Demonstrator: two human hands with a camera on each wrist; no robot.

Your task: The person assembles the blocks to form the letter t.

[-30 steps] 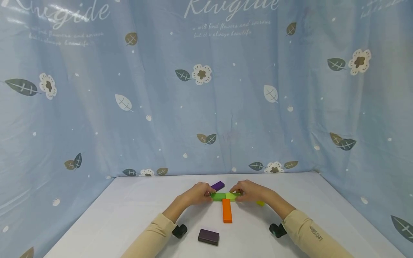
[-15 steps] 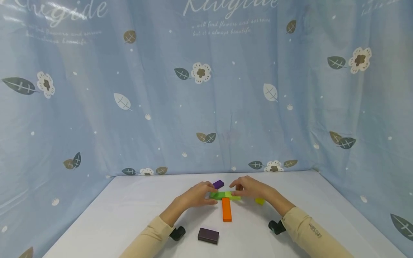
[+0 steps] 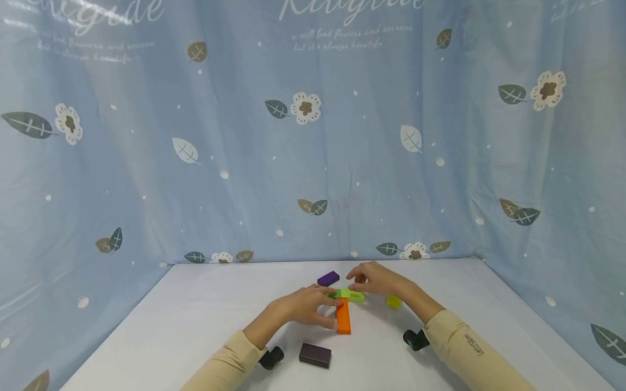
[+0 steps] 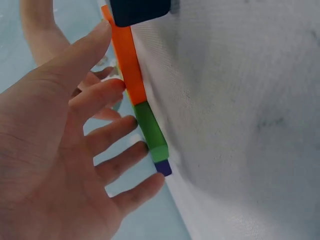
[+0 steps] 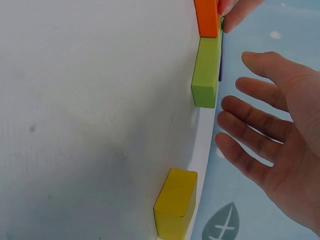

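Observation:
My left hand (image 3: 308,305) is over the left side of the orange block (image 3: 344,319), thumb and fingers spread apart. In the left wrist view its thumb and index finger lie along the orange block's edge; whether they touch it I cannot tell. The green block (image 4: 150,127) meets the orange one's far end and is mostly covered by this hand in the head view. End to end with it lies the light green block (image 3: 355,296). Just behind and above that, my right hand (image 3: 375,279) hovers with loosely bent fingers, holding nothing; the right wrist view shows a gap.
A purple block (image 3: 329,278) lies behind the green pair. The yellow block (image 3: 393,302) is partly under my right forearm. Nearer me sits a dark brown block (image 3: 315,355). Blue curtain (image 3: 313,163) encloses the white table (image 3: 205,304) at the back and sides.
My left hand has left the green block's outer end and come right and nearer me, to the orange block. My right hand has risen off the light green block.

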